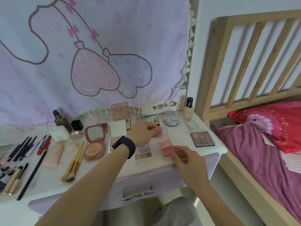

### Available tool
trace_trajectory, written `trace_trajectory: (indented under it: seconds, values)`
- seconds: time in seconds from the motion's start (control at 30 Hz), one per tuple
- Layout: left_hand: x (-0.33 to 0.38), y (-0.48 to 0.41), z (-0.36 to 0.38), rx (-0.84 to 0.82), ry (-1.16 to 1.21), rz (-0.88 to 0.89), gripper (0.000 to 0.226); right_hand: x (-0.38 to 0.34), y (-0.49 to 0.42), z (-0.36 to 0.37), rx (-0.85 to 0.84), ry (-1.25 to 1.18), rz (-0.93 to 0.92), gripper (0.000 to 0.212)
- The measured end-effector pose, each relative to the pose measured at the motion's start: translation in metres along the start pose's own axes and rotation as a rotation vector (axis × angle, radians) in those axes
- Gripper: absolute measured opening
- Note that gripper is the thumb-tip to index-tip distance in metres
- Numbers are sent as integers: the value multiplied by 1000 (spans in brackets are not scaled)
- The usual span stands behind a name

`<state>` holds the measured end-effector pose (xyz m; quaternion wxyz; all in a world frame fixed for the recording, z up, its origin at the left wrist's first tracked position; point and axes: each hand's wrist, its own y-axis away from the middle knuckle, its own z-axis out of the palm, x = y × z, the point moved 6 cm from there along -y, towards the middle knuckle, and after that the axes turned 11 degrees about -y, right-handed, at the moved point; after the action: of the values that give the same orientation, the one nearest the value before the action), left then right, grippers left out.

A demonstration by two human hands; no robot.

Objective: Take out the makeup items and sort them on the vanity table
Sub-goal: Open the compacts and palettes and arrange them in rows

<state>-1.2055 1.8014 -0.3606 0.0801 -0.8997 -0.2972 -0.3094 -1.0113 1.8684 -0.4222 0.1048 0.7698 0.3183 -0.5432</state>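
Makeup lay spread over the white vanity table (180, 136). Near its front right corner sat a small blush case (167, 147) with two pink shades, its clear lid (164, 133) raised upright. The right hand (187, 159) pinched the case's front edge between thumb and forefinger, the other fingers loosely curled. The left hand (143, 132), a black band (125, 146) on its wrist, reached across with fingers curled and pinched the lid's left edge; exactly how the fingertips met it could not be made out.

Just left of the case, partly under the left wrist, lay a pale eyeshadow palette (144, 152). A darker eyeshadow palette (202, 138) lay to the right, apart from the case. Behind stood a glass jar (171, 119) and a foundation bottle (189, 110). Further left were a white mirrored compact (117, 129), a round pink compact (95, 142) lying open, yellow-handled brushes (75, 162), a pink tube (54, 154), a white bottle (59, 132) and a row of dark pencils (24, 148). A pink printed cloth (97, 54) hung behind the table.
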Motion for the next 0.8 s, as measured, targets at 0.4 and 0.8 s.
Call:
trace_trajectory:
  seconds: [0.4, 0.8]
  values:
    - [-8, -14, 0, 65, -186, 30, 25, -5, -14, 15, 32, 428, -82, 43]
    - [-25, -21, -14, 84, -115, -59, 16, 4, -20, 22, 77, 352, -72, 26]
